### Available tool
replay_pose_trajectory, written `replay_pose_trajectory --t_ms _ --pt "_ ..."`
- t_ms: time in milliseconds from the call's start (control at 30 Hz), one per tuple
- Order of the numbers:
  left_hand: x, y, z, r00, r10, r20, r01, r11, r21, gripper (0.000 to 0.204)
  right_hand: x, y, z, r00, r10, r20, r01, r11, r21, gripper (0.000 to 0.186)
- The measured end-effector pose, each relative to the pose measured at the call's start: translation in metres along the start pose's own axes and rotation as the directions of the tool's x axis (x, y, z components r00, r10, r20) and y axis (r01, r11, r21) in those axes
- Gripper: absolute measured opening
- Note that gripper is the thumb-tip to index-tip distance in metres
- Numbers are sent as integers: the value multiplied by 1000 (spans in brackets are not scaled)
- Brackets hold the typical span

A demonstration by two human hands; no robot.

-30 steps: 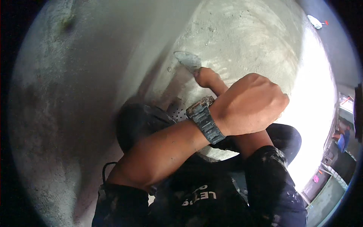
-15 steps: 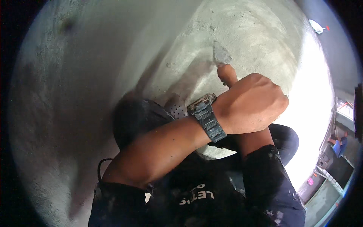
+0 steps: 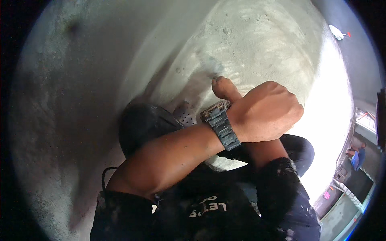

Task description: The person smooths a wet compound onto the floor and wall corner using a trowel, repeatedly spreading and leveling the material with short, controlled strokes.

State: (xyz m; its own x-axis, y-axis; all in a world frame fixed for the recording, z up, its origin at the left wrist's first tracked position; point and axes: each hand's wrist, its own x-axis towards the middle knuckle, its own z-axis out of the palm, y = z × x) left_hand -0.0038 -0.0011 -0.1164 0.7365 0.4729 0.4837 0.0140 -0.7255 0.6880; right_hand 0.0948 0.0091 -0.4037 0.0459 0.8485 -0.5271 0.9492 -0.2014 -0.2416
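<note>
My right hand (image 3: 226, 88) is closed around the handle of a small trowel (image 3: 212, 64) with a grey, cement-smeared blade, blurred by motion. The blade lies against or close over a grey cement surface (image 3: 257, 48) with swirled marks. Crossing over my right forearm, my left arm wears a dark watch (image 3: 222, 124) spattered with dried material. My left hand (image 3: 269, 111) is curled into a fist with its back to me. Its fingers are turned away, and whatever they hold, if anything, is hidden.
My bent knee (image 3: 146, 126) in dark trousers and a perforated light shoe (image 3: 186, 114) are close below the hands. Bright light falls along the right. At far right are a white object with a red part (image 3: 337, 32), a person in blue (image 3: 357, 156) and a pink item (image 3: 326, 195).
My right hand has swept the trowel left and slightly down across the surface. My left fist has barely shifted.
</note>
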Motion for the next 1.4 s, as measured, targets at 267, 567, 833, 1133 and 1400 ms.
replay_pose_trajectory --t_ms 267,567,833,1133,1400 --pt "0 4 -2 1000 -11 -14 11 1000 0 12 8 -23 -29 978 -28 206 23 999 31 54" --pt "-1 1 -1 1000 -14 -28 14 1000 14 13 -9 -31 -48 976 61 210 -74 996 50 48" --pt "4 4 -1 999 -48 19 48 998 29 13 -13 -41 -47 972 19 236 -15 1000 -18 52" --pt "-2 -2 -8 998 -58 -11 58 998 39 12 -11 -41 -69 984 -2 177 6 1000 -23 55" --pt "5 -1 -3 999 -40 -14 40 999 22 13 -3 -29 -69 992 119 -40 -117 992 39 57"
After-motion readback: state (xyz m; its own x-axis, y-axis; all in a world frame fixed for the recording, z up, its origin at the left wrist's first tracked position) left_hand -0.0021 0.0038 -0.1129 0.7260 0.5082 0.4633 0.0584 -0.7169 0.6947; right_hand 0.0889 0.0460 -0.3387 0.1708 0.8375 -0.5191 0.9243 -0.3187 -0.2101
